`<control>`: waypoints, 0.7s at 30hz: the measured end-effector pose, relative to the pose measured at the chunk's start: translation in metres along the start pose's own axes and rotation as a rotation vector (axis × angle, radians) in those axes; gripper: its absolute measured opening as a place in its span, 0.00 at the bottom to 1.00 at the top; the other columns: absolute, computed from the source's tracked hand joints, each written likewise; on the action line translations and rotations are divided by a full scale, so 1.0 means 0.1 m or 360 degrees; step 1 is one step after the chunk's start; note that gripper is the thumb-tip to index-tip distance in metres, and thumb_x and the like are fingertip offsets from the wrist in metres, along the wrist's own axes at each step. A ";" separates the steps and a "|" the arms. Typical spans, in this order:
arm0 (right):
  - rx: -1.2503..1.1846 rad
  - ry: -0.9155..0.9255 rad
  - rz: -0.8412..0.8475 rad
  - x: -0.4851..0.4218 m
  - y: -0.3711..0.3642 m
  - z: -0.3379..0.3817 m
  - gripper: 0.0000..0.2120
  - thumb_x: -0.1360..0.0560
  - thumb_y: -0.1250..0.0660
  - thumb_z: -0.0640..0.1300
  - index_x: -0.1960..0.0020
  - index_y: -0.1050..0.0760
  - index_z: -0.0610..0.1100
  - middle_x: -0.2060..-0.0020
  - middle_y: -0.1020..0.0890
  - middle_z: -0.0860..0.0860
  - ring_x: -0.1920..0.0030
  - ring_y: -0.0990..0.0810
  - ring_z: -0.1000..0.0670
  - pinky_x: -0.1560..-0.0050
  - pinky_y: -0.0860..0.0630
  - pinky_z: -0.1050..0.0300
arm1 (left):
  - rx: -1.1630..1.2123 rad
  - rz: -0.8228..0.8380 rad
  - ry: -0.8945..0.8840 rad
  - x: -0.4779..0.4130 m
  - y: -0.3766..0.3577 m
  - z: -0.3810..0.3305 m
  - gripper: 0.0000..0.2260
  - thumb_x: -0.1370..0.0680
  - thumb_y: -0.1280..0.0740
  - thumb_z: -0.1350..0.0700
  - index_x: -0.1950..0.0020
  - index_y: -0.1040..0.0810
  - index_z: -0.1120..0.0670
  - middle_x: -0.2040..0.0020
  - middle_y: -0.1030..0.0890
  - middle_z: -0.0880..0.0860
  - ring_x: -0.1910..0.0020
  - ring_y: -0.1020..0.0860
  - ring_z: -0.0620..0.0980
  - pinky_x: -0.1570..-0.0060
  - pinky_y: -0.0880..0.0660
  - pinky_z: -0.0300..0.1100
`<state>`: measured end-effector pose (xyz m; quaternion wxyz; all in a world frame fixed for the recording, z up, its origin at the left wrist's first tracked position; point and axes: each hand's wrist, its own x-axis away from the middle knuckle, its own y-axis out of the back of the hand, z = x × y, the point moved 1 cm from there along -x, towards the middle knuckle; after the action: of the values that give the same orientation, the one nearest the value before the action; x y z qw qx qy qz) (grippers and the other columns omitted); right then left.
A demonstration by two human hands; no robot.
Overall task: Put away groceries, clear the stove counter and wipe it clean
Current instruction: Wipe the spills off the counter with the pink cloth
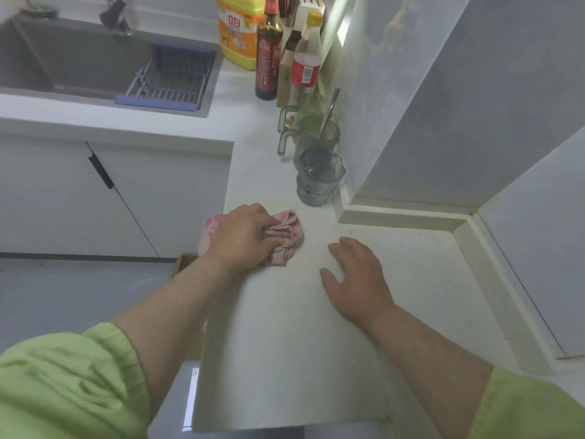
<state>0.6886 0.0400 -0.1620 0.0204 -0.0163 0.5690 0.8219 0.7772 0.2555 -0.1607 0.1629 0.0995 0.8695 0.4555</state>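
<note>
Wiping step: left hand grips the pink cloth on the table, right hand flat and open; next, probably sweep toward the cups.

The white counter has a big bare part close to the person, and a hand can slide about there. The left hand gripping the pink cloth and the flat right hand fill the middle. Further back the way gets narrow. A grey cup, green jugs and bottles stand in a row along the wall. A bare strip runs past them on the left. On the right a raised ledge blocks the way.
</note>
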 end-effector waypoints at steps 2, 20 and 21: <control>0.0076 0.0021 0.0009 0.00 -0.08 -0.05 0.30 0.29 0.45 0.60 0.36 0.24 0.42 0.35 0.24 0.43 0.34 0.27 0.41 0.31 0.34 0.45 | -0.0006 -0.0003 -0.0023 -0.02 -0.03 0.04 0.15 0.31 0.31 0.44 0.54 0.17 0.53 0.59 0.23 0.51 0.58 0.26 0.53 0.58 0.32 0.43; 0.0068 -0.0004 0.0006 0.01 -0.09 -0.05 0.29 0.28 0.46 0.60 0.36 0.24 0.44 0.35 0.24 0.45 0.33 0.28 0.43 0.30 0.37 0.47 | -0.0058 0.0028 -0.0020 -0.24 -0.01 -0.02 0.17 0.33 0.33 0.42 0.63 0.20 0.57 0.65 0.28 0.50 0.61 0.28 0.54 0.62 0.34 0.44; 0.0058 -0.0012 0.0012 0.01 -0.08 -0.05 0.30 0.29 0.46 0.60 0.36 0.24 0.44 0.34 0.25 0.45 0.33 0.29 0.43 0.30 0.38 0.47 | -0.0063 0.0038 -0.0032 -0.17 -0.01 -0.05 0.17 0.33 0.33 0.42 0.64 0.20 0.57 0.65 0.27 0.51 0.62 0.28 0.54 0.63 0.35 0.44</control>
<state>0.6875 0.0384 -0.1714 0.0197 -0.0108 0.5839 0.8115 0.7908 0.2462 -0.1556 0.1681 0.1111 0.8574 0.4735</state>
